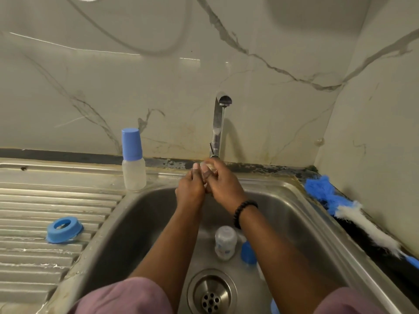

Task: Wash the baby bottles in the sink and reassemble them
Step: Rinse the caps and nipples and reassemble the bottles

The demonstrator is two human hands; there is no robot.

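**Small clear part held under the tap**

Both hands are meeting over the back of the sink point(283, 200), under the tap point(218, 125). The left hand point(190, 186) and right hand point(223, 183) are curling around a small clear piece point(207, 166), mostly hidden. A clear bottle point(225, 242) is lying in the basin; a blue-capped bottle point(133, 162) is standing on the rim.

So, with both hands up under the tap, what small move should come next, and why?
Probably set the small clear piece that both hands are holding down by the blue ring on the drainboard, then reach for the open bottle lying in the sink, not yet capped.
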